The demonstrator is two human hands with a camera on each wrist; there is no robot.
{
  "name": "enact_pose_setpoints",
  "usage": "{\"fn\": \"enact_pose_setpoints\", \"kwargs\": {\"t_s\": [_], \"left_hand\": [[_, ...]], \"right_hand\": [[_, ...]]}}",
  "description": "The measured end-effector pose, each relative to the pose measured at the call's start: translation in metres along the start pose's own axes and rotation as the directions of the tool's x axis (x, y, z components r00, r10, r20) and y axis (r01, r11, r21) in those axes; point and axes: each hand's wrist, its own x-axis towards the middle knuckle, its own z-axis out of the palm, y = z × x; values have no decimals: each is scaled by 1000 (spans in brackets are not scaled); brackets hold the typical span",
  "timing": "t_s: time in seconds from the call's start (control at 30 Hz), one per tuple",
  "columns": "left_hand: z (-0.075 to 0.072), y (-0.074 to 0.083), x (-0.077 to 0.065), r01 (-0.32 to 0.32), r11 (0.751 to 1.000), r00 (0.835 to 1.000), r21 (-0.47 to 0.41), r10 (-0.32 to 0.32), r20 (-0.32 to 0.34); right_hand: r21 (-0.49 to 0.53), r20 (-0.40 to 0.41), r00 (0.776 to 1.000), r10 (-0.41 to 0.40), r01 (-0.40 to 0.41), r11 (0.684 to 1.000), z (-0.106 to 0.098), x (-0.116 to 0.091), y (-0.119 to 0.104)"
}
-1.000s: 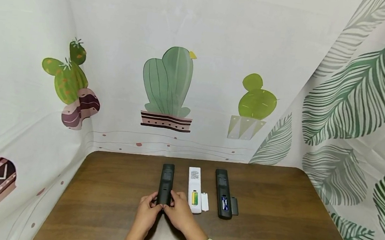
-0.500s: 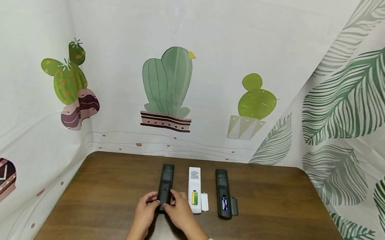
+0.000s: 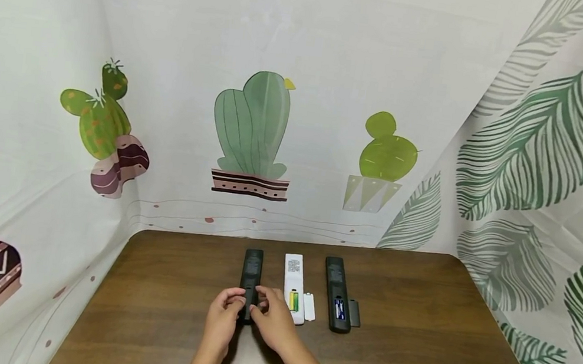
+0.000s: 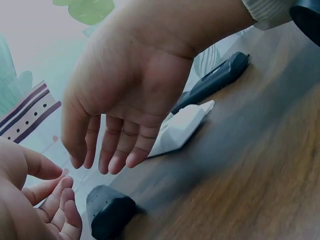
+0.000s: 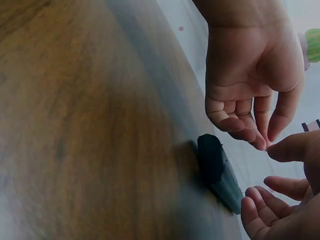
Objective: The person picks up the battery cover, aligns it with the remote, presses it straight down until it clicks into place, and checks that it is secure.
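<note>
A black remote control (image 3: 252,270) lies back up on the table, its battery cover in place. My left hand (image 3: 222,320) hovers at its near left side, thumb and fingers loosely bent around nothing. At the opposite side my right hand (image 3: 276,326) hangs with relaxed fingers. Both wrist views show a gap between the hands and the remote's end (image 4: 107,210). To the right, a white remote (image 3: 293,271) shows a yellow-green battery (image 3: 294,301), its white cover (image 3: 309,306) beside it. Beyond lies another black remote (image 3: 335,275) with blue batteries (image 3: 340,309) and its cover (image 3: 354,314) alongside.
The brown wooden table (image 3: 416,319) has rounded far corners. White cloth (image 3: 309,219) printed with cacti and leaves hangs behind it and at both sides.
Both hands had fingers and thumbs on the left black remote's near end. They have since let go and lifted slightly off it. The remotes stay where they were.
</note>
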Motion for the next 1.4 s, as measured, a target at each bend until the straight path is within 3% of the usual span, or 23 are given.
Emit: {"fn": "enact_pose_setpoints", "kwargs": {"t_s": [0.3,0.53,0.8,0.97,1.4], "left_hand": [[7,6,-8,-15,1000,999,-19,16,47],[10,6,-8,-39,999,992,-16,40,123],[13,4,-11,-41,998,979,-42,48,198],[15,2,-12,-48,998,973,-41,56,223],[22,-2,-16,-66,998,961,-15,67,268]], "right_hand": [[-1,-9,1000,-21,21,1000,-12,0,-1],[-25,-41,997,-59,58,998,-17,-1,2],[-41,-60,997,-46,44,998,-24,-2,5],[-77,-103,993,-53,46,996,-29,-3,7],[-116,-158,987,18,-37,993,-43,-5,16]]}}
